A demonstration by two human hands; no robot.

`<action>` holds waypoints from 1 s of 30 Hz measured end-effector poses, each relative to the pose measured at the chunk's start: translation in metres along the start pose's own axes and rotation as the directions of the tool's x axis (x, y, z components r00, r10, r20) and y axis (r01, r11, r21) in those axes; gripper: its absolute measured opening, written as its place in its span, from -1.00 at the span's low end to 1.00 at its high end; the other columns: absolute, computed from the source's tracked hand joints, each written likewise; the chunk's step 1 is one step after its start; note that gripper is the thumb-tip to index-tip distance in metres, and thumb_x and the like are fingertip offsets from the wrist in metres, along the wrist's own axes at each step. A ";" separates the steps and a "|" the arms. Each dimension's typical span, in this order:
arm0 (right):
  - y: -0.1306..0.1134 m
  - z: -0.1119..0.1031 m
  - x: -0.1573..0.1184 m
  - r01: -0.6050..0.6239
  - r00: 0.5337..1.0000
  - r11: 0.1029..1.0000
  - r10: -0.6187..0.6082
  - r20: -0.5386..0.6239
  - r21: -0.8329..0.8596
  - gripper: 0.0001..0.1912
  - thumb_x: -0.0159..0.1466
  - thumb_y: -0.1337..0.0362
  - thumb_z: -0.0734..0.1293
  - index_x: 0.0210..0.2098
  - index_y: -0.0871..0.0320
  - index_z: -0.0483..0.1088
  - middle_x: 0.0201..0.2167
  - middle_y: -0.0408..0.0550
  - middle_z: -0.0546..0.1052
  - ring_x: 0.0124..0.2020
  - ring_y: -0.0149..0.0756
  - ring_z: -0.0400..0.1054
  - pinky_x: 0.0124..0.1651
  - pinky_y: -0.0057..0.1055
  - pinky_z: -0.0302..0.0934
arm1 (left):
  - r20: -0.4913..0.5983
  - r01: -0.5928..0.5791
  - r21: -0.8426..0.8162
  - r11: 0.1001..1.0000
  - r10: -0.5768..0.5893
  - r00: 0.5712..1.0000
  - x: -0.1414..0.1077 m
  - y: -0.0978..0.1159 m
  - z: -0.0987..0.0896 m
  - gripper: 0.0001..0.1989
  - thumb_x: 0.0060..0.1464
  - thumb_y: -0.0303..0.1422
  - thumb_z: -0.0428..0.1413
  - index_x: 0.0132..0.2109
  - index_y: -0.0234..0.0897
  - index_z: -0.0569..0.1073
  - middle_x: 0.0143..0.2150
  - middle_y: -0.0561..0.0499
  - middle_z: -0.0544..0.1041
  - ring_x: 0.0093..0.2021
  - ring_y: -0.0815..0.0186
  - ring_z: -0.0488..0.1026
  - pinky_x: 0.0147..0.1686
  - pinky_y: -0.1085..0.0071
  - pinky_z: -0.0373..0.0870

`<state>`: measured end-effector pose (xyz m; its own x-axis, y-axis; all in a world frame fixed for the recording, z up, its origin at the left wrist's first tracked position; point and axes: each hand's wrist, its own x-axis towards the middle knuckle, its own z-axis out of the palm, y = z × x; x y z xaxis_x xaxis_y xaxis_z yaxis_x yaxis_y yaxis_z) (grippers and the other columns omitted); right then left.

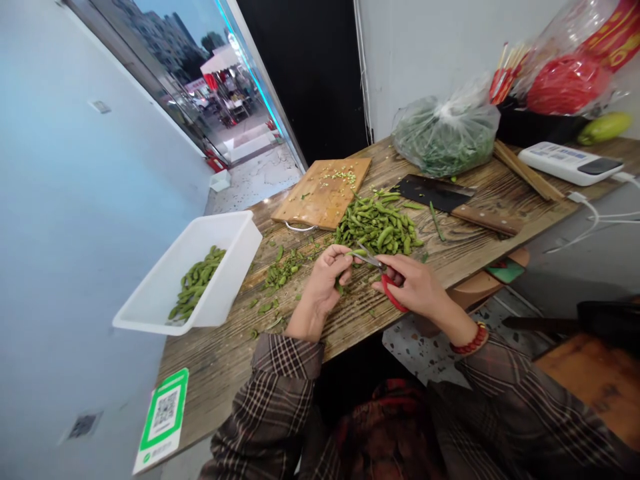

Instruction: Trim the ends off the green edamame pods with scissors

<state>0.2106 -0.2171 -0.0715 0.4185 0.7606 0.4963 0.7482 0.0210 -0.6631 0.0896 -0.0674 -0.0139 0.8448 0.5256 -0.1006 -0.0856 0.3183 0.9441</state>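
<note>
My left hand [329,275] pinches a green edamame pod [357,253] over the front part of the table. In my right hand [416,281] is a pair of scissors [393,293] with red handles, its blades reaching to the pod. Just beyond both hands lies a heap of edamame pods [380,223]. Snipped pod ends and scraps [281,272] are scattered left of my left hand. Farther left, a white plastic tub [245,257] stands tilted in view, with several pods [197,283] inside.
Behind the heap are a wooden cutting board [310,193] with small bits on it and a cleaver [435,193]. A bag of greens [445,137], a power bank [570,162] and wooden sticks [525,172] sit at the right. A QR code sign [164,417] is at the left edge.
</note>
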 end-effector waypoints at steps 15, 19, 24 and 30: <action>0.001 -0.001 -0.002 0.035 0.997 0.999 -0.033 -0.063 0.040 -0.52 0.21 0.02 0.35 0.05 0.13 0.37 -0.41 -0.07 0.43 -0.46 -0.32 0.30 -0.36 -0.38 0.28 | 0.153 0.099 0.016 0.995 -0.101 0.983 -0.005 -0.012 0.009 -0.68 -0.05 -0.31 0.26 -0.28 -0.30 0.26 -0.44 0.03 0.54 -0.71 0.59 0.14 -0.68 0.59 -0.05; 0.002 0.000 -0.003 0.029 0.998 0.999 -0.028 -0.056 0.014 -0.52 0.24 0.02 0.33 0.06 0.14 0.37 -0.35 -0.02 0.49 -0.41 -0.30 0.35 -0.32 -0.37 0.30 | 0.174 0.129 0.016 0.992 -0.130 0.976 -0.006 -0.011 0.010 -0.68 -0.05 -0.31 0.26 -0.29 -0.29 0.25 -0.45 0.05 0.52 -0.70 0.59 0.15 -0.67 0.59 -0.04; 0.000 -0.002 -0.003 0.020 1.000 1.000 -0.020 -0.004 -0.009 -0.53 0.26 0.04 0.31 0.09 0.11 0.37 -0.25 0.02 0.54 -0.33 -0.26 0.41 -0.22 -0.35 0.32 | 0.143 0.115 0.037 0.993 -0.119 0.983 -0.004 -0.008 0.004 -0.72 -0.05 -0.32 0.24 -0.26 -0.29 0.30 -0.46 0.07 0.48 -0.68 0.60 0.14 -0.65 0.60 -0.02; -0.001 -0.002 -0.001 0.000 0.999 1.000 0.001 -0.050 0.019 -0.55 0.24 0.04 0.33 0.04 0.13 0.40 -0.26 0.02 0.54 -0.34 -0.25 0.41 -0.26 -0.35 0.32 | -0.037 0.036 0.020 0.999 -0.035 0.999 -0.001 0.006 -0.003 -0.74 -0.07 -0.27 0.26 -0.30 -0.32 0.38 -0.50 0.13 0.32 -0.64 0.61 0.10 -0.64 0.61 0.00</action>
<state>0.2103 -0.2191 -0.0699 0.4445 0.7269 0.5235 0.7386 0.0332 -0.6733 0.0869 -0.0636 -0.0092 0.8271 0.5430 -0.1453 -0.0445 0.3210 0.9460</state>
